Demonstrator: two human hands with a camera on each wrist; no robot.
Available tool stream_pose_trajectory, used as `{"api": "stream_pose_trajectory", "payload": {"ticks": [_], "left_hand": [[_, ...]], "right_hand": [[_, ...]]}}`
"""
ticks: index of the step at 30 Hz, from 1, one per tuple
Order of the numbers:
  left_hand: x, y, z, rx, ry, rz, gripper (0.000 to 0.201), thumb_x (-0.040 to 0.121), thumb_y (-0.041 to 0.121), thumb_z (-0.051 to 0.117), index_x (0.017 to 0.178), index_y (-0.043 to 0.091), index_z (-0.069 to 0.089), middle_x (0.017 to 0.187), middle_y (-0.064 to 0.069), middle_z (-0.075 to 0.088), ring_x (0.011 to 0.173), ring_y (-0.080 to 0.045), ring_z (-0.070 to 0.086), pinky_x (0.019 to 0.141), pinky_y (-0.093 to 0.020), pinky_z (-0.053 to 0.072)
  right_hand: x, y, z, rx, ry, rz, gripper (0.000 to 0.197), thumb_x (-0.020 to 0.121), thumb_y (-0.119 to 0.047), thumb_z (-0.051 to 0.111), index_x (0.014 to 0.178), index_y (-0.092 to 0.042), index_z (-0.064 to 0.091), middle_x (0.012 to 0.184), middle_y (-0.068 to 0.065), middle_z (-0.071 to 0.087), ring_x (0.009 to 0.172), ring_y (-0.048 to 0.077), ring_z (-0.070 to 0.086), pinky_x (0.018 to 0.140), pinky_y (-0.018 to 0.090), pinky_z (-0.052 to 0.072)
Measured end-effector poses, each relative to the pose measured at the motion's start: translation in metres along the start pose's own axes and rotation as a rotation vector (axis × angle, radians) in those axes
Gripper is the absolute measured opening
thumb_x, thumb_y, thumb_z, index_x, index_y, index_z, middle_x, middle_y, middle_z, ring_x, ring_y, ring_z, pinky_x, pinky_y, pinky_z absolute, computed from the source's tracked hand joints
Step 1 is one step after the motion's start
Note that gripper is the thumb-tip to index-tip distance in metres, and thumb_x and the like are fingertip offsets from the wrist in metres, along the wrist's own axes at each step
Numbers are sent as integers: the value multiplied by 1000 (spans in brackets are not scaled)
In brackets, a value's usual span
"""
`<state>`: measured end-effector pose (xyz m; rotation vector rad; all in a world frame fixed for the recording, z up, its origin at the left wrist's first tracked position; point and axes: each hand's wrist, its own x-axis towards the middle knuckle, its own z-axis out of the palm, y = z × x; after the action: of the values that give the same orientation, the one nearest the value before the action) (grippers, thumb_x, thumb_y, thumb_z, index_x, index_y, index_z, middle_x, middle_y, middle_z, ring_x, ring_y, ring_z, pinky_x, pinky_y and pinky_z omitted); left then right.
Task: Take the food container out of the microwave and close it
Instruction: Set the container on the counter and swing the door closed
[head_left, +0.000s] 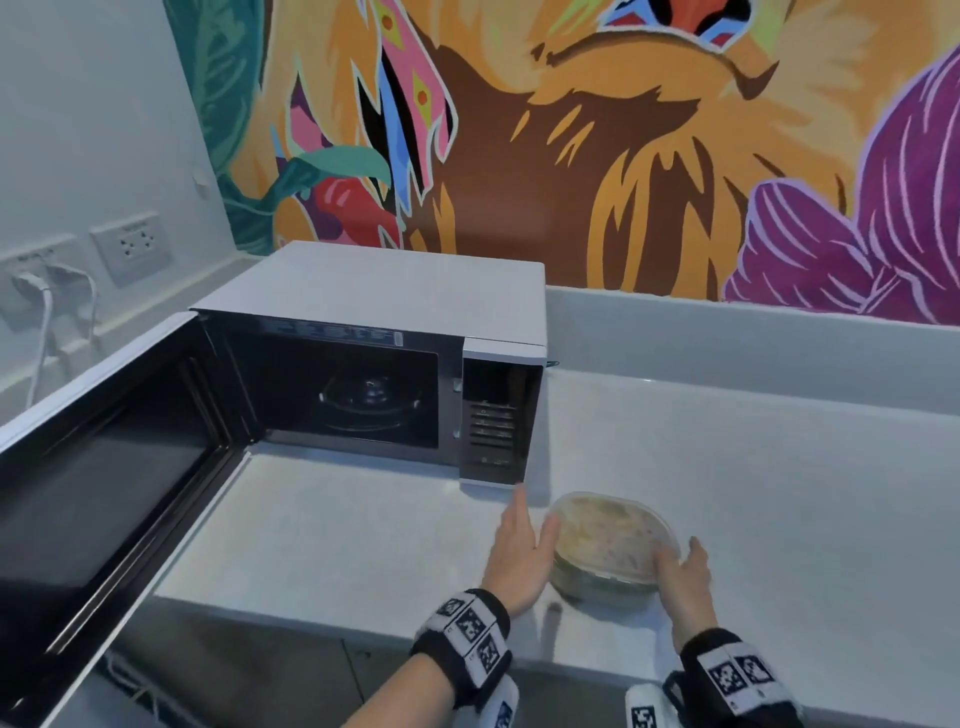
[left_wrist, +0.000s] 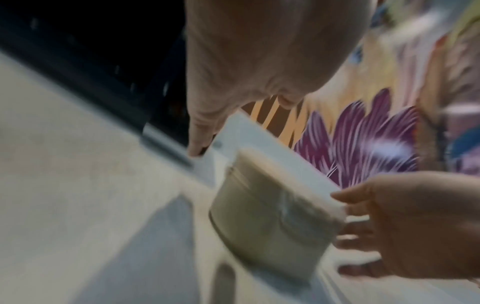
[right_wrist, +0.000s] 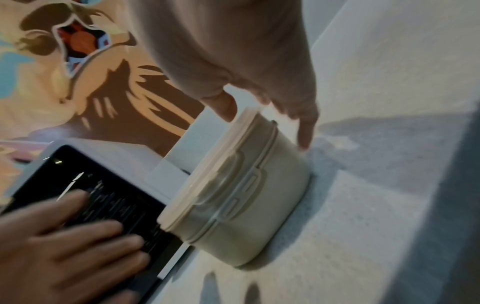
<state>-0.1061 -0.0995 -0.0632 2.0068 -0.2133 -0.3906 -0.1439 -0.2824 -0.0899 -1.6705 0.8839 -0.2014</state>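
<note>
The food container (head_left: 608, 545), round, pale, with a clear lid on it, stands on the white counter (head_left: 337, 535) just in front of the microwave's (head_left: 374, 291) right corner. My left hand (head_left: 522, 530) lies beside its left wall with straight fingers, the thumb close to the wall. My right hand (head_left: 680, 566) touches its near right edge: the thumb rests at the lid rim (right_wrist: 249, 121) and straight fingers (right_wrist: 306, 133) lie along the wall. The container (left_wrist: 270, 216) is blurred in the left wrist view. The microwave door (head_left: 104, 467) hangs wide open to the left; inside, only the glass turntable (head_left: 369, 400) shows.
Wall sockets (head_left: 130, 247) with plugged white cables are at the far left. A raised ledge (head_left: 727, 322) under the painted mural runs behind the counter. The counter's front edge (head_left: 363, 623) lies just below my wrists. The control panel (head_left: 493, 426) faces the container.
</note>
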Motion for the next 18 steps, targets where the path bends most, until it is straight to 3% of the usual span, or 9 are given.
{"api": "stream_pose_trajectory", "payload": {"ticks": [3, 6, 8, 11, 14, 16, 18], "left_hand": [[-24, 13, -73, 295, 283, 235, 56, 96, 42, 33, 148, 22, 22, 160, 2, 16, 149, -16, 9, 124, -42, 8], [-48, 16, -169, 527, 660, 284, 41, 92, 33, 40, 129, 19, 52, 145, -7, 46, 141, -27, 32, 118, -57, 17], [-66, 7, -230, 717, 888, 172, 38, 91, 26, 46, 125, 13, 55, 133, -14, 55, 129, -35, 46, 111, -66, 23], [-101, -28, -305, 838, 1057, -185, 42, 86, 18, 57, 122, -1, 49, 123, -34, 52, 117, -51, 47, 102, -73, 23], [-139, -82, -357, 726, 1071, -544, 40, 82, 22, 64, 97, -9, 43, 102, -47, 49, 97, -61, 50, 90, -74, 37], [-153, -111, -374, 660, 1003, -636, 38, 83, 26, 64, 88, -3, 39, 92, -45, 51, 85, -60, 54, 83, -69, 44], [-165, -105, -368, 703, 980, -647, 37, 84, 28, 63, 90, -2, 43, 89, -43, 53, 83, -58, 55, 80, -64, 48]], "right_hand": [[-16, -21, 16, -301, 100, -324, 57, 95, -26, 42, 145, -18, 18, 156, 15, 14, 142, 31, 15, 116, 53, 19], [-40, -61, 44, -453, -37, -702, 49, 94, -22, 46, 140, -21, 30, 154, 12, 19, 142, 29, 19, 115, 47, 22], [-48, -88, 66, -482, -143, -879, 45, 94, -20, 48, 137, -22, 36, 153, 10, 25, 141, 26, 22, 115, 45, 22], [-55, -126, 93, -506, -209, -1027, 39, 94, -20, 49, 133, -21, 45, 149, 9, 33, 137, 25, 28, 113, 44, 24], [-55, -154, 109, -525, -213, -1098, 35, 93, -20, 49, 128, -21, 51, 145, 9, 39, 134, 26, 33, 112, 43, 26], [-54, -164, 112, -522, -213, -1118, 33, 93, -19, 49, 126, -21, 53, 142, 8, 42, 132, 25, 36, 111, 42, 28], [-53, -167, 112, -505, -217, -1124, 32, 93, -17, 49, 124, -21, 54, 139, 9, 45, 130, 25, 37, 111, 43, 29]]}}
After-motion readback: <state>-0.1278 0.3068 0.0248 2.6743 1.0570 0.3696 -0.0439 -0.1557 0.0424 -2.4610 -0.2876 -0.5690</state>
